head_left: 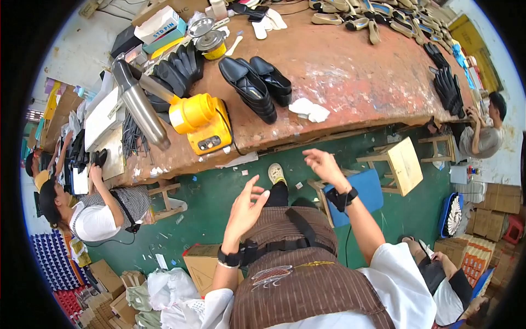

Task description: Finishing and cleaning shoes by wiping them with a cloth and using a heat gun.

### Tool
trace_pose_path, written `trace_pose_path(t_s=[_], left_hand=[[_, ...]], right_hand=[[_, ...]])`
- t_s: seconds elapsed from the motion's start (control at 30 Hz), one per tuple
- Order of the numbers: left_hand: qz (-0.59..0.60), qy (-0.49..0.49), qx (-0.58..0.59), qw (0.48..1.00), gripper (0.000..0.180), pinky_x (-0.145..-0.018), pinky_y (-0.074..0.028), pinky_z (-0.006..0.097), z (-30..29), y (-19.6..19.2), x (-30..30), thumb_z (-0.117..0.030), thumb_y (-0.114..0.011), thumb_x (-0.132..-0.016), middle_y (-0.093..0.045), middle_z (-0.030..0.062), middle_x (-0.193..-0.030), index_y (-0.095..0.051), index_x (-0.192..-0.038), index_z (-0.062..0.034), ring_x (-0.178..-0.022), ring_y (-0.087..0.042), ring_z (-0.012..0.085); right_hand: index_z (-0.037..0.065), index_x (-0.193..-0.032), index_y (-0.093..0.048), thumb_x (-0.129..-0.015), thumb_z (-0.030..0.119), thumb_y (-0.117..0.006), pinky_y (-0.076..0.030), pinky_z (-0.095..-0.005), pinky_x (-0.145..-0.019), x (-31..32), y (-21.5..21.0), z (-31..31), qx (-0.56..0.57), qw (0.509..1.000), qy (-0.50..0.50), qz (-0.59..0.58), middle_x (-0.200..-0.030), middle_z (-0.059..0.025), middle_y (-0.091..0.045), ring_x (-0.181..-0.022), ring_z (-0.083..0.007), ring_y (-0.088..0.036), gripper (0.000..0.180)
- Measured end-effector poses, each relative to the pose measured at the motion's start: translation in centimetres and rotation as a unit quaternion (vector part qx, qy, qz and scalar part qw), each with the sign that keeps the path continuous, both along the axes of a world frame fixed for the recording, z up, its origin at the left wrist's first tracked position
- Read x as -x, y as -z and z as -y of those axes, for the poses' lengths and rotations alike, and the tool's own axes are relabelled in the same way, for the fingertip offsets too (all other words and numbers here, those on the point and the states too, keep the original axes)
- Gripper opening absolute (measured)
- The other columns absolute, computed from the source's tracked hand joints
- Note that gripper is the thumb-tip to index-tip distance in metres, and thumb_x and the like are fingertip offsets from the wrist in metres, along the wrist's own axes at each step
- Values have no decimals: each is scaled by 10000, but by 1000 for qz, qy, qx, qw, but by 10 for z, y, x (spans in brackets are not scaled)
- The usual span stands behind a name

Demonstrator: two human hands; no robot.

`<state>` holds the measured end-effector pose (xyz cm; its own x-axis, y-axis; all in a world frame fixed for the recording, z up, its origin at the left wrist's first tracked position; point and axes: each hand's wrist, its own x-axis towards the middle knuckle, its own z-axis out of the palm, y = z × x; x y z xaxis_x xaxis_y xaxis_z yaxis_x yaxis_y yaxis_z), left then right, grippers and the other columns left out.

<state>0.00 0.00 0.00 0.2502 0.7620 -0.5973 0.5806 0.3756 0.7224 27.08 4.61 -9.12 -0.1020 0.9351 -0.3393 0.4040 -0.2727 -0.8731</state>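
My left hand (246, 208) hangs in the air over the floor in front of me, fingers apart, with nothing in it. Higher and to the right, my right hand (323, 164) is also free, its fingers spread and slightly curled. Neither touches anything. Beyond them on the worn red-brown table (339, 93) stand two black shoes (249, 88) side by side. A crumpled white paper (309, 109) lies to their right. On their left is a yellow hot-air blower (200, 123) with a steel nozzle pipe (139, 104) reaching to the left.
Black shoe parts (178, 71), a tin (211, 44) and boxes (161, 27) crowd the table's far left. Many beige shoes (375, 22) are heaped far right. A blue stool (356, 197) and a wooden stool (402, 164) stand right. One co-worker (96, 214) sits left, another (485, 129) far right.
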Motion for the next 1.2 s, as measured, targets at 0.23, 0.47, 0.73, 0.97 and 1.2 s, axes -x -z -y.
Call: trace_pose_path(t_s=[0.23, 0.47, 0.73, 0.97, 1.2], left_hand=[[92, -210, -20, 973, 815, -853, -453, 316, -154, 73, 1, -381, -597, -845, -516, 211, -1190, -174, -1394, 47, -1015, -569, 235], [-80, -220, -182, 955, 801, -1032, -313, 364, -267, 145, -31, -341, -644, -800, -319, 285, -1371, -257, -1344, 103, -1257, -368, 351], [207, -323, -152, 911, 719, -1041, -309, 395, -325, 191, -21, 125, -518, -709, -349, 161, -1359, -249, -1364, -5, -1212, -399, 285], [-77, -263, -220, 936, 724, -1107, -140, 342, -329, 161, -47, 120, -441, -699, -247, 250, -1423, -209, -1382, 58, -1329, -244, 332], [-114, -381, -187, 898, 698, -1078, -186, 311, -335, 158, -54, 87, -374, -657, -349, 217, -1368, -281, -1349, 68, -1295, -301, 311]], right_hand=[[9, -1064, -612, -759, 39, -550, -499, -341, -723, 25, -3, -161, -48, 998, -7, 36, -881, -179, -666, -819, -266, -653, 312], [31, -935, -654, -670, 115, -556, -509, -440, -725, 24, 15, -275, -106, 944, -15, 312, -881, -216, -643, -798, -349, -635, 294], [22, -1084, -483, -742, 143, -540, -506, -454, -696, 64, 78, -331, -30, 951, 41, 305, -985, -238, -592, -862, -370, -620, 367], [51, -976, -543, -766, 186, -549, -515, -456, -678, 20, 86, -361, -11, 969, -9, 246, -855, -208, -637, -803, -360, -635, 250], [-35, -1012, -382, -655, 60, -606, -470, -516, -721, 29, 107, -335, 52, 986, 3, 158, -826, -332, -579, -822, -481, -576, 432]])
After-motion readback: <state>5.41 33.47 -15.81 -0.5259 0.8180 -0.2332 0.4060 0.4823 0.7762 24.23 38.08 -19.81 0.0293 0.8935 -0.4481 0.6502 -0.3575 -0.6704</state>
